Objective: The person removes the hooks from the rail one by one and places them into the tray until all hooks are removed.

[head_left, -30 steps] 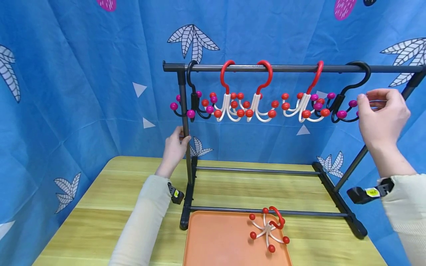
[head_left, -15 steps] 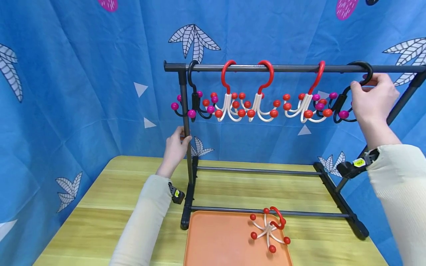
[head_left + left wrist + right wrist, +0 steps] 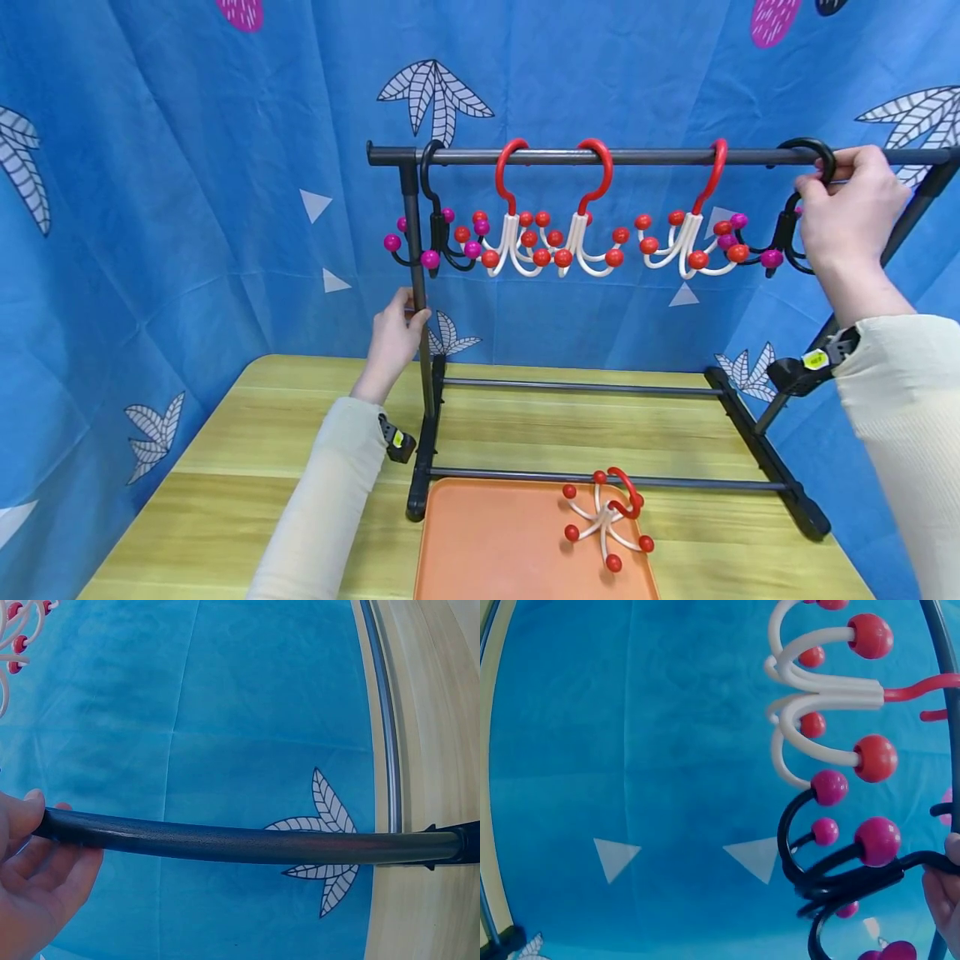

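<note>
My right hand (image 3: 855,204) pinches the hook of a black multi-arm hanger (image 3: 786,229) with magenta ball tips, which hangs at the right end of the rack's top bar (image 3: 652,157). In the right wrist view that black hanger (image 3: 855,881) touches or nearly touches the white hanger (image 3: 832,694) beside it. With thumb and fingers, my left hand (image 3: 397,329) grips the rack's left upright (image 3: 417,242); the left wrist view shows this upright (image 3: 210,838) between thumb and fingers.
Further left on the bar hang several hangers, among them a black one (image 3: 437,221) and a white one with a red hook (image 3: 511,225). Another white-and-red hanger (image 3: 606,518) lies on an orange tray (image 3: 487,542). The rack's base (image 3: 768,458) stands on the wooden table (image 3: 225,467).
My right hand has risen from beside the black hanger to its hook and taken hold of it. That hanger now hangs straighter. My left hand stays on the upright.
</note>
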Demonstrator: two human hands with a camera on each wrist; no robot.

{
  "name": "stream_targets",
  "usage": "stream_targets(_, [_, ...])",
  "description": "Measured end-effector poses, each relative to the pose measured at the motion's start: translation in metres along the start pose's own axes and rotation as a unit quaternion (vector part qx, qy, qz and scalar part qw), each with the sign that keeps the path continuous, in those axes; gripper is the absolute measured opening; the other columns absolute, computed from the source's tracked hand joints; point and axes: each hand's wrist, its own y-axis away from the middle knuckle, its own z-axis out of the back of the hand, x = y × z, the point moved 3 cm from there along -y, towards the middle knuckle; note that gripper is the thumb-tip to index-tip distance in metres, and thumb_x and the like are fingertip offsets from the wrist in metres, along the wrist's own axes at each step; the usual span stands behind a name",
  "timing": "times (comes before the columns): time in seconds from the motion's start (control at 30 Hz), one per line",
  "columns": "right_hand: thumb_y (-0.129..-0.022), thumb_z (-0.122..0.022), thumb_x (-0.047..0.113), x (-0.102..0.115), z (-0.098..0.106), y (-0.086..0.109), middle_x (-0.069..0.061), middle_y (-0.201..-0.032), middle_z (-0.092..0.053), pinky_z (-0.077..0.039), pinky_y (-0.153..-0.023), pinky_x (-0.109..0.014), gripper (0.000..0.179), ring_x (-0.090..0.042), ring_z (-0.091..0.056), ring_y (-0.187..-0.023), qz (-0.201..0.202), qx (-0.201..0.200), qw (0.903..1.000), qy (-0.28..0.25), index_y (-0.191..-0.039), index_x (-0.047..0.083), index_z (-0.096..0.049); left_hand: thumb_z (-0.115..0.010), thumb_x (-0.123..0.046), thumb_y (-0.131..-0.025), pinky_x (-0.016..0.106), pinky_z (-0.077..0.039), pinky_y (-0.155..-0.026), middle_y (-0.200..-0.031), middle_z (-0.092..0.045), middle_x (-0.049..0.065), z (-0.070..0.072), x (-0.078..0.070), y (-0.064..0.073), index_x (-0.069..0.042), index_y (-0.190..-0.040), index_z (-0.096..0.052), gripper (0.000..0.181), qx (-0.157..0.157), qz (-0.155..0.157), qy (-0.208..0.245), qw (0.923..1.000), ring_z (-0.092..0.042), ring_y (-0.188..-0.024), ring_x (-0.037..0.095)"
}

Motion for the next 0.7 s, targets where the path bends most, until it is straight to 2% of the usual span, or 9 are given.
stream_targets(0.17, [-0.091,-0.045,0.039,0.002,0.006,-0.003,0.017,-0.106,-0.051,-0.040,-0.096,-0.022,0.039,-0.001,-0.052,-0.109,-0.005,0.005,0.9999,0.011,-0.128,0.026,-0.046,-0.053,-0.016,-0.092,0.041,-0.050,-0.079,-0.102,-0.059,0.010,-0.001,0.001,0.000,-0.007,-0.112,-0.051,0.021,-0.003,-0.002,0.000,1.0000,-0.060,-0.098,0.028])
stream_targets(0.23, [-0.091,-0.045,0.040,0.004,0.008,-0.003,0.017,-0.107,-0.051,-0.039,-0.097,-0.022,0.040,-0.002,-0.052,-0.113,-0.005,0.001,0.9998,0.018,-0.129,0.026,-0.046,-0.054,-0.015,-0.092,0.041,-0.050,-0.080,-0.103,-0.059,0.010,-0.001,0.001,0.000,-0.007,-0.112,-0.051,0.021,-0.003,-0.002,0.001,1.0000,-0.060,-0.098,0.028])
stream_targets(0.37, [-0.090,-0.047,0.040,0.007,0.013,-0.004,0.017,-0.107,-0.050,-0.038,-0.098,-0.020,0.040,0.005,-0.054,-0.103,-0.005,-0.010,0.9998,0.019,-0.128,0.026,-0.047,-0.054,-0.016,-0.092,0.041,-0.050,-0.080,-0.103,-0.059,0.010,-0.002,0.002,0.000,-0.007,-0.112,-0.051,0.022,-0.002,0.000,0.001,1.0000,-0.059,-0.099,0.028])
stream_targets(0.47, [-0.090,-0.046,0.040,0.013,0.019,-0.003,0.018,-0.107,-0.049,-0.038,-0.098,-0.020,0.040,0.010,-0.049,-0.094,0.002,-0.013,0.9998,0.013,-0.128,0.026,-0.046,-0.053,-0.017,-0.092,0.041,-0.050,-0.081,-0.104,-0.059,0.009,-0.002,0.002,0.000,-0.007,-0.113,-0.051,0.022,0.000,0.003,0.000,1.0000,-0.059,-0.100,0.028])
stream_targets(0.57, [-0.090,-0.047,0.039,0.018,0.025,-0.003,0.021,-0.101,-0.047,-0.036,-0.099,-0.019,0.038,0.013,-0.042,-0.087,0.013,-0.014,0.9997,-0.014,-0.126,0.028,-0.047,-0.053,-0.017,-0.093,0.041,-0.050,-0.081,-0.103,-0.059,0.009,-0.002,0.002,0.000,-0.007,-0.112,-0.051,0.022,0.000,0.003,0.001,1.0000,-0.059,-0.100,0.027])
stream_targets(0.7, [-0.089,-0.050,0.037,0.023,0.033,0.000,0.027,-0.090,-0.039,-0.035,-0.100,-0.018,0.026,0.015,-0.041,-0.083,0.025,-0.013,0.9984,-0.050,-0.115,0.035,-0.046,-0.053,-0.016,-0.093,0.042,-0.050,-0.080,-0.102,-0.059,0.010,-0.001,0.001,0.000,-0.008,-0.111,-0.051,0.021,-0.002,0.002,0.005,1.0000,-0.059,-0.099,0.028])
